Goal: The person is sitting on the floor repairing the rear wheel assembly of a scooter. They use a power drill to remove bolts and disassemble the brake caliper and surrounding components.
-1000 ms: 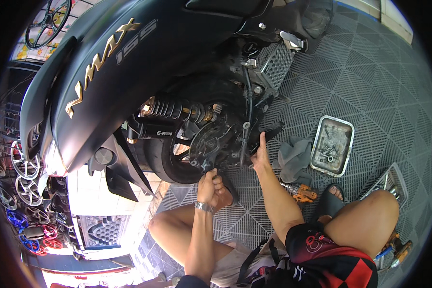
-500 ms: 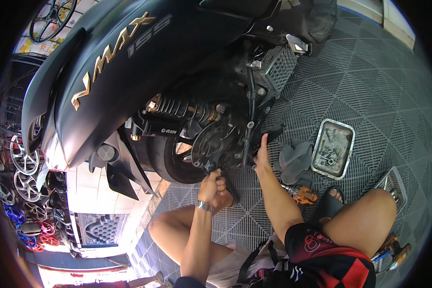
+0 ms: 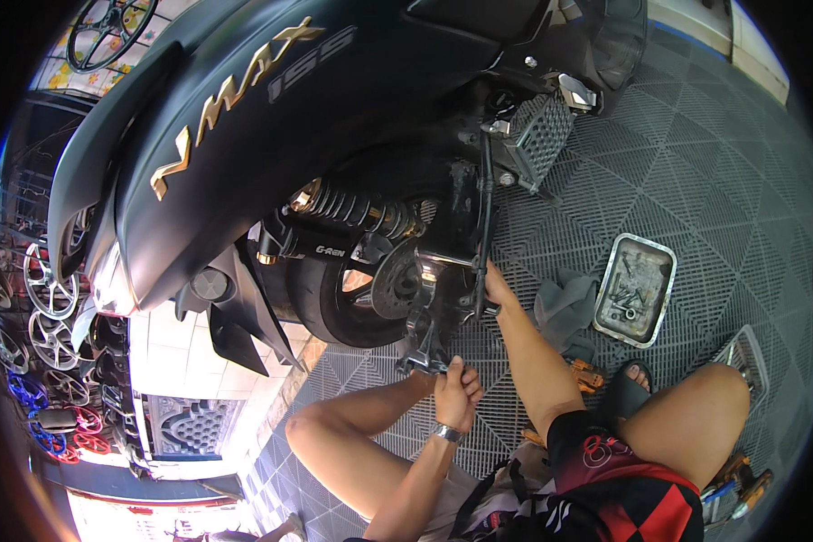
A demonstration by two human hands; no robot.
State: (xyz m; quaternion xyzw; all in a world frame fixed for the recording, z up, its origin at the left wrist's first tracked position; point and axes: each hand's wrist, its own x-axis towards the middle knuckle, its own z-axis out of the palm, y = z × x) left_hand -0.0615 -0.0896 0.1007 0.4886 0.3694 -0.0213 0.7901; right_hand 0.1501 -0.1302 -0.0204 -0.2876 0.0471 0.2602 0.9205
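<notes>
A dark scooter (image 3: pixel 244 135) stands on its stand with its rear wheel (image 3: pixel 321 307) and coiled shock absorber (image 3: pixel 352 210) exposed. Beside the wheel hub sits a grey metal bracket (image 3: pixel 425 312). My left hand (image 3: pixel 456 397) is closed around the bracket's lower end, near the floor. My right hand (image 3: pixel 495 287) grips the bracket's upper right side, next to a thin upright bar of the frame, with its fingertips hidden behind the metal. I am squatting, with my knees on either side of my arms.
A metal tray (image 3: pixel 637 289) of bolts and small parts lies on the grey grid floor to the right, with a grey rag (image 3: pixel 565 307) beside it. An orange tool (image 3: pixel 587 375) lies by my foot. Wheel rims (image 3: pixel 45 289) hang at the left.
My left hand has slid lower and nearer to me along the bracket's bottom end. My right hand stays at the upper side. The view has shifted slightly.
</notes>
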